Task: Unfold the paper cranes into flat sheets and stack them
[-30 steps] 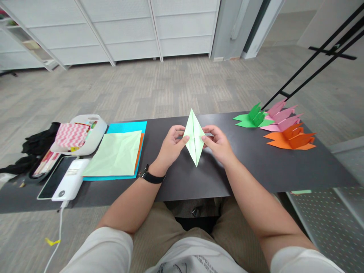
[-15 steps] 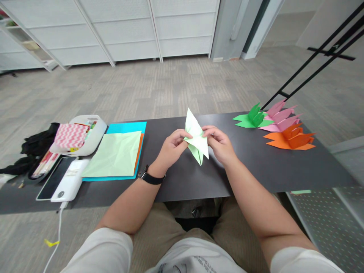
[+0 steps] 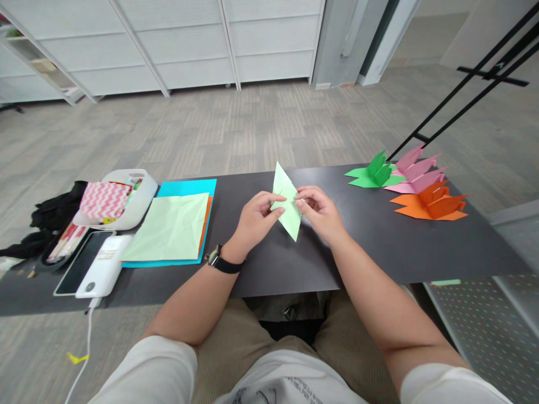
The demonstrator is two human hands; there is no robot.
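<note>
A pale green folded paper [image 3: 288, 209], now a narrow diamond with pointed top and bottom, is held up over the dark table between both hands. My left hand [image 3: 260, 214] pinches its left edge between thumb and fingers; a black watch [image 3: 222, 260] is on that wrist. On the opposite edge, my right hand [image 3: 319, 211] pinches the paper with thumb and curled fingers. To the left lies a stack of paper sheets, with a creased pale green sheet [image 3: 170, 227] on top of orange and a blue sheet [image 3: 185, 188].
Finished-looking folded paper shapes stand at the right: green [image 3: 374, 173], pink [image 3: 419, 171] and orange [image 3: 433, 203]. At the left are a white basket [image 3: 145, 196], a phone [image 3: 80, 269], a white power bank [image 3: 104, 266] with a cable, and black cloth [image 3: 59, 207]. A black metal frame [image 3: 463, 106] rises behind the table.
The lower flap that stuck out toward me has been laid flat, so the paper went from a shape with splayed points to a plain diamond. Both hands stay at its sides.
</note>
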